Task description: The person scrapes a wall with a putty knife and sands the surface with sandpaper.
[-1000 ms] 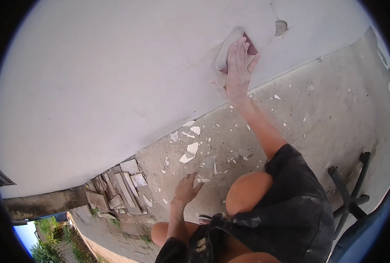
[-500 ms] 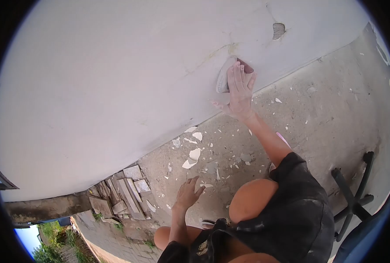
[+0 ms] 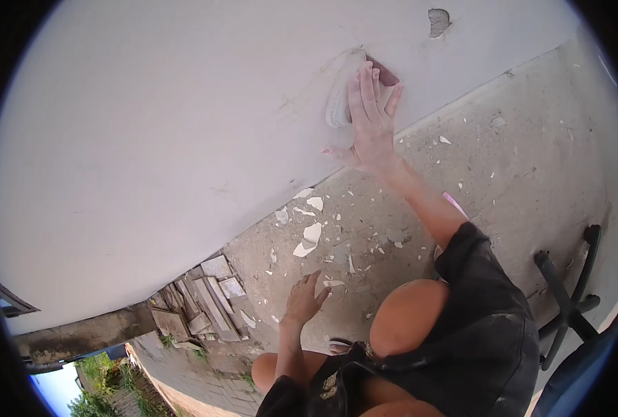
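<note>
My right hand (image 3: 373, 132) lies flat against the white wall (image 3: 163, 139), fingers stretched out and thumb spread to the left. Under its fingers it holds a curled sheet of sandpaper (image 3: 382, 71) against the wall; a reddish-brown corner and a pale curved part show, and the rest is covered by the hand. Lower in the view, my left hand (image 3: 305, 299) hangs over the floor beside my knee, empty, with its fingers loosely apart. Above and right of the sandpaper, the wall has a rough grey hole (image 3: 439, 23).
White flakes (image 3: 309, 239) are scattered over the concrete floor (image 3: 517, 167). Tiles and boards (image 3: 215, 306) are piled at the foot of the wall, lower left. A dark metal chair base (image 3: 569, 306) stands at the right. Plants (image 3: 100, 375) show at the lower left.
My right hand and the sandpaper moved down the wall, then back up and slightly left. My left hand stays low and empty. The view has shifted slightly.
</note>
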### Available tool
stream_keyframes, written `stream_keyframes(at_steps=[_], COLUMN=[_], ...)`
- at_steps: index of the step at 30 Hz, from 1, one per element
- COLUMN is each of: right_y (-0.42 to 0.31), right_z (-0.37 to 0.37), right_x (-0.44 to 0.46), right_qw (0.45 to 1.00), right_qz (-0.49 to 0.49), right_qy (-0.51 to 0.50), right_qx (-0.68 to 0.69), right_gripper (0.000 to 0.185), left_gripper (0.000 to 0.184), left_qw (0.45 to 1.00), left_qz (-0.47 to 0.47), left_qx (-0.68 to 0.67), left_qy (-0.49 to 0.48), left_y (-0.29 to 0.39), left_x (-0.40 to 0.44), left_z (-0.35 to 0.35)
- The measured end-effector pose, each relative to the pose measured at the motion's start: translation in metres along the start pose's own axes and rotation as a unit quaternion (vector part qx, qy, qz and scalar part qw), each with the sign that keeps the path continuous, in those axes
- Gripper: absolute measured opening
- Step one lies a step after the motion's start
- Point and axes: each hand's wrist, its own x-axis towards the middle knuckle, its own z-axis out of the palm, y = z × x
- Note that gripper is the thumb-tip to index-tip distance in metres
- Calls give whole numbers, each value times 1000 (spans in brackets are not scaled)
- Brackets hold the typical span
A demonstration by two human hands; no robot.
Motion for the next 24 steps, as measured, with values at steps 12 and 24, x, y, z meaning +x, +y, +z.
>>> stream_keyframes(at_steps=[12, 24], right_y=[-1, -2], right_z=[-13, -33], right_x=[27, -13], right_qw=[999, 998], right_qz=[-10, 30], right_qy=[38, -51], right_qx=[-11, 1], right_gripper=[108, 93], left_gripper=[56, 57], left_qw=[1000, 1000], left_qz=[10, 1], left_qx=[-3, 10], left_qy=[14, 3], left_y=[2, 3], left_x=[1, -8], left_z=[0, 3])
